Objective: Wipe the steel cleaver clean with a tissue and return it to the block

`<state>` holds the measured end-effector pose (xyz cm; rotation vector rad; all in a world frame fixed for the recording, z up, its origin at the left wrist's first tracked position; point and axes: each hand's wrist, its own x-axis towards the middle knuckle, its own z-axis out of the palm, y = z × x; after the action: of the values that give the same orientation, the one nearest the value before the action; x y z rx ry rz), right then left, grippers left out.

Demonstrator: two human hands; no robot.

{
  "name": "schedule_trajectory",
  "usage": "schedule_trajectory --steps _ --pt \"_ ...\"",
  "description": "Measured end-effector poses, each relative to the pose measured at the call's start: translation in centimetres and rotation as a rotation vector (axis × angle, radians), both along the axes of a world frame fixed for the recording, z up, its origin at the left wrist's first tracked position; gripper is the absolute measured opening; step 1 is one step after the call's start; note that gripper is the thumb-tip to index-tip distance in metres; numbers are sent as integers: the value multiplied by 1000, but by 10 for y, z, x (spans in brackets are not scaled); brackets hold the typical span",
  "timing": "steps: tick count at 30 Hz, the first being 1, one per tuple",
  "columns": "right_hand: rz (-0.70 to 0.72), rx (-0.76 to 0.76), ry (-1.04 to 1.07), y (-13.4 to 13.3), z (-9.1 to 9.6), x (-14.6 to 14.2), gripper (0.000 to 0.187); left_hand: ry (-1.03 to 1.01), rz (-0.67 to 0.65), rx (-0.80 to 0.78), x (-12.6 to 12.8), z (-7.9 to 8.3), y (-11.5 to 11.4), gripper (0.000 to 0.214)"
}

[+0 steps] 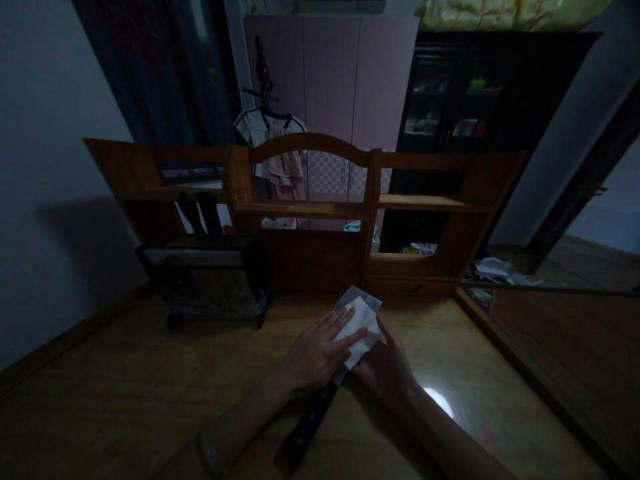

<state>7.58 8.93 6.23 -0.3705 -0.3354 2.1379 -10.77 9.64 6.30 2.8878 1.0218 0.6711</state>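
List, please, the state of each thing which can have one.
Knife: held, blade partly covered
White wipe: spread on the blade
Left hand: laid over the wipe, fingers extended
Right hand: gripping the covered blade from the right
Black-framed holder: standing upright
Two black handles: sticking up from the holder
Drawer: looks closed
Pink wardrobe doors: closed
Clothes: hanging

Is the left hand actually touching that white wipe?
Touching: the head view shows the left hand lying over the white wipe, fingers spread across it.
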Motion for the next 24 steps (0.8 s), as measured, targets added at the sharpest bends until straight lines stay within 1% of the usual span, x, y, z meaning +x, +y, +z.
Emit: schedule_trajectory --steps 4,11,16,18,20,22,24 --pt "-3 -3 -2 0 0 0 46 -6 1 -26 -1 0 -1 53" --pt "19 -3 24 3 -8 0 48 -2 10 -37 -1 -2 1 52" --pt "16 23 10 1 -3 -1 48 -26 -34 6 -2 3 -1 54" --pt "7 45 22 0 2 -1 50 -123 -53 56 -6 4 -4 49" --pt "-9 74 16 -2 6 0 53 -280 -54 111 -12 3 -9 40" --pt "-18 94 -5 -1 8 1 56 -412 -57 150 -19 1 -13 37" --pt "-16 91 -19 0 7 3 57 -457 -73 162 -23 -2 -14 35"
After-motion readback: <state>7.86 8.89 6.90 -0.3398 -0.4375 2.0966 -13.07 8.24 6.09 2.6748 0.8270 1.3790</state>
